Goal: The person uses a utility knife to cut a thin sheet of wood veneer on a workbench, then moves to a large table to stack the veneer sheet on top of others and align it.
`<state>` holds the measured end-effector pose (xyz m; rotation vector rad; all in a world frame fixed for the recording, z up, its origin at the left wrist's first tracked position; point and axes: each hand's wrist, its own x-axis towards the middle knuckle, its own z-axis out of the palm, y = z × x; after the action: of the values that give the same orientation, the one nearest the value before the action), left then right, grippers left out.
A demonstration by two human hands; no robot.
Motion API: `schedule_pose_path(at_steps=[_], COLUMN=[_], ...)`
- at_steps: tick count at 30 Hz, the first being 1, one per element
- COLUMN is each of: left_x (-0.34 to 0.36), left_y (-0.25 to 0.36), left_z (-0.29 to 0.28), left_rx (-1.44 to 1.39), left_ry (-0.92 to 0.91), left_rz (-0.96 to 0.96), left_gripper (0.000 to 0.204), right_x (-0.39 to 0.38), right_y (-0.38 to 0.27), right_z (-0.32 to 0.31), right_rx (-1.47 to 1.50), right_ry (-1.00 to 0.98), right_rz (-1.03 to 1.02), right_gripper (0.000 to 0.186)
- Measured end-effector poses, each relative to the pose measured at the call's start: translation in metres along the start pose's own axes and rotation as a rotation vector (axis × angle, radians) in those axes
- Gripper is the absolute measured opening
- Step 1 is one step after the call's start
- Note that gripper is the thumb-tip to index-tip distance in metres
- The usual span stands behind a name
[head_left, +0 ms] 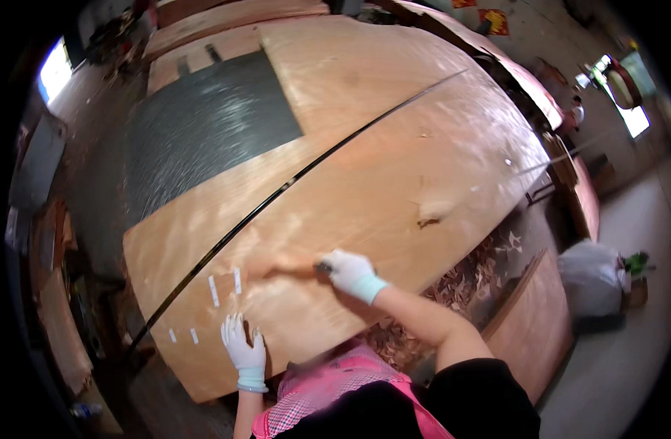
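Inspector: In the head view, where was the workpiece located?

Technician: The wood sheet (pixel 379 190) was positioned across the middle, directly in front of the person. It was crossed diagonally by a long black strip (pixel 284 189). A dark grey panel (pixel 211 128) was seen beyond its left portion.

Inspector: What finger state was recorded?

Technician: On the left hand (pixel 244 350), the fingers were extended and slightly parted, laid over the sheet close to its near edge; nothing was gripped. On the right hand (pixel 353 274), the fingers were curled around a dark handle (pixel 323 268). The tool type could not be determined because of blur.

Inspector: What progress was indicated?

Technician: Four white strips (pixel 214 291) were found near the left end of the sheet, as a longer pair and a shorter pair; their placement was judged complete. Between the longer pair and the right hand, a blurred reddish-brown patch (pixel 280 266) was shown; this area was judged to be in progress. At a torn spot (pixel 427 222) farther right, no white strip was present, so that spot was judged to be left untreated. The total remaining work could not be established.
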<state>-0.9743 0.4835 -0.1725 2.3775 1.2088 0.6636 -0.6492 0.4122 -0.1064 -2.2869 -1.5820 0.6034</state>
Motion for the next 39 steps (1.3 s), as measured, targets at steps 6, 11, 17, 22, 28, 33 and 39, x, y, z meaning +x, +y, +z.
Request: schedule_pose_path(at_steps=[6,11,17,22,28,33,39], left_x=[-0.008,-0.002,0.011,0.047,0.122,0.169,0.195], left_y=[0.016,0.071,0.239,0.380,0.469,0.518,0.484], left_z=[0.021,0.050,0.144,0.238,0.327,0.376,0.399], left_rx=[-0.037,0.010,-0.098,-0.152,0.167,0.347,0.221], left_ry=[0.098,0.150,0.089,-0.124,-0.290,-0.384,0.039], left_rz=[-0.138,-0.067,0.126,0.378,0.362,0.291,0.512], left_gripper=[0.042,0.039,0.037,0.052,0.081,0.105,0.020], right_x=[-0.098,-0.198,-0.306,-0.360,-0.424,-0.488,-0.465], right_y=[0.045,0.145,0.272,0.334,0.367,0.445,0.501], right_z=[0.011,-0.008,-0.013,-0.046,-0.060,0.002,-0.087], right_rx=[0.139,0.101,0.092,0.164,0.321,0.376,0.214], right_ry=[-0.139,-0.252,0.085,0.178,0.272,0.365,0.612], right_rz=[-0.034,0.070,0.104,0.443,0.601,0.698,0.483], right_gripper=[0.028,0.031,0.069,0.055,0.049,0.042,0.031])
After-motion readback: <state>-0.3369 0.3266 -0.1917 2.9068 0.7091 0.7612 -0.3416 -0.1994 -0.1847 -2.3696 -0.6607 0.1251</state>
